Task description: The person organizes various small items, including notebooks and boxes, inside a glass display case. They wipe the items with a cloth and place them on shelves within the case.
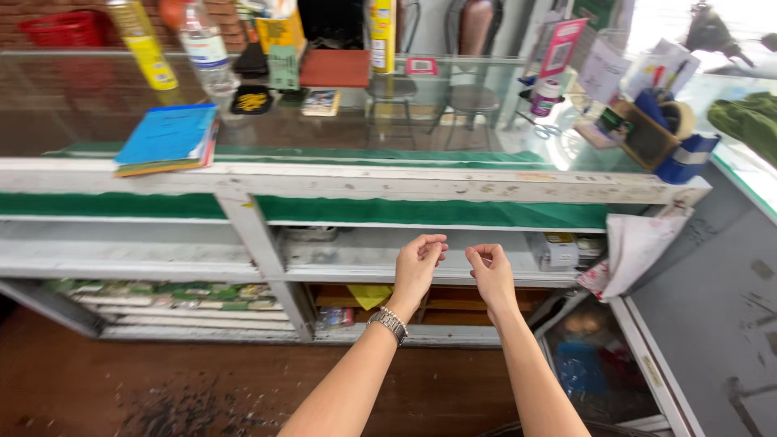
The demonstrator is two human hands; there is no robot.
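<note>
Leftmost on the glass-topped bench (pixel 97 129) lies a stack of blue booklets (pixel 168 137), with a yellow bottle (pixel 144 44) and a clear plastic bottle (pixel 206 50) standing behind it. Further along, below the bench's white frame, both hands hover in front of an open shelf (pixel 356 255), touching nothing on it. The left hand (pixel 418 265), with a metal watch (pixel 388 323) at its wrist, has its fingertips pinched together; the right hand (pixel 489 271) just beside it is pinched the same way. Whether something thin, like a thread, runs between them I cannot tell. Nothing on the shelf looks handled yet. At far right, a wooden box (pixel 647 137) of odds and ends sits on the bench.
</note>
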